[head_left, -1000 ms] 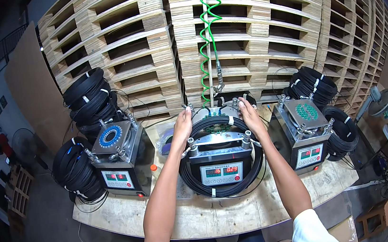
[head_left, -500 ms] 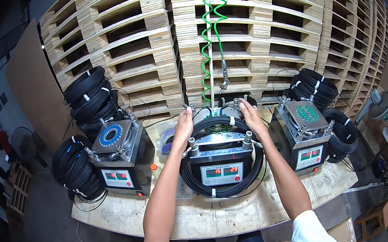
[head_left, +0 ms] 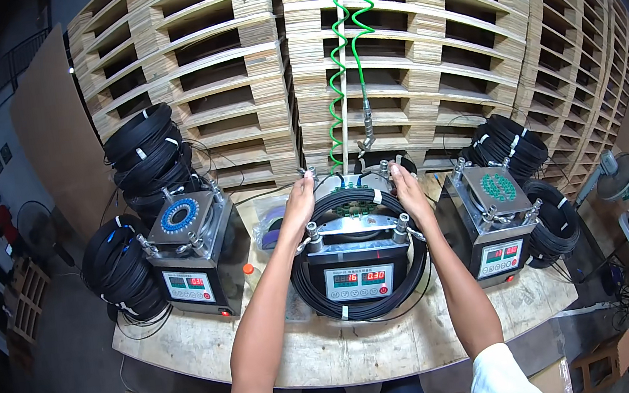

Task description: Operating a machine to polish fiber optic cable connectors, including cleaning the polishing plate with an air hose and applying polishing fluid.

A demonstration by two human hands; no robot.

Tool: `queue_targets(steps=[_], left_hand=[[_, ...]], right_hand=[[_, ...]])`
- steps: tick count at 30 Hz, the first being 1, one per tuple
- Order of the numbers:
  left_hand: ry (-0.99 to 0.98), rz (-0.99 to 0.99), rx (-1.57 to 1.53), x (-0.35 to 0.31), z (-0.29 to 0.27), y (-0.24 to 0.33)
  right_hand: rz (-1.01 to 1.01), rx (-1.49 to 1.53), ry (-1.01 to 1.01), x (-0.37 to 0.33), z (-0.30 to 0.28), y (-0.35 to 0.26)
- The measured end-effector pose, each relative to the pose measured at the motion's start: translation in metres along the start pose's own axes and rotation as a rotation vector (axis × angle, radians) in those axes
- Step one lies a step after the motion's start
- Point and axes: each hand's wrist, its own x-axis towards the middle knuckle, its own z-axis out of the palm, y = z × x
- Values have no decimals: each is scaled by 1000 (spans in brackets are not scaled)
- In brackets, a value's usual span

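A polishing-type machine [head_left: 358,256] with a steel top plate and a red digital display stands in front of me. Around it hangs a large coil of black cable [head_left: 300,292], its inner ends running to green-tipped connectors [head_left: 355,209] on the plate. My left hand [head_left: 301,204] reaches to the far left corner post, fingers together and closed at the wing nut [head_left: 312,173] there. At the far right post, my right hand [head_left: 410,190] is closed likewise at another wing nut [head_left: 384,166]. Both thumbs are mostly hidden.
Similar machines stand left [head_left: 190,249] and right [head_left: 493,215], with black cable coils [head_left: 117,269] beside them. An orange-capped bottle [head_left: 250,274] sits by my left forearm. A green spiral air hose [head_left: 335,93] hangs before stacked wooden pallets [head_left: 227,74].
The digits on the machines' displays have changed. My view has shifted slightly, while both hands stay at the far posts with only small finger movement.
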Motion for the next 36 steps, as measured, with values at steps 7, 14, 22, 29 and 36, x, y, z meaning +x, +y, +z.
queue_targets(steps=[7,14,22,29,36], left_hand=[[33,-7,19,1,2,-1],[45,8,44,2,0,-1],[19,30,-26,1,0,-2],[9,23,-18,-8,0,11],[57,31,24,-10,3,11]], right_hand=[[-59,41,-18,-2,-2,-8],[62,123,-62,-3,0,-9],[3,-23,8,-5,-2,-11],[-22,-9,-13,-6,-4,-12],[-7,7,-21,-1,-7,3]])
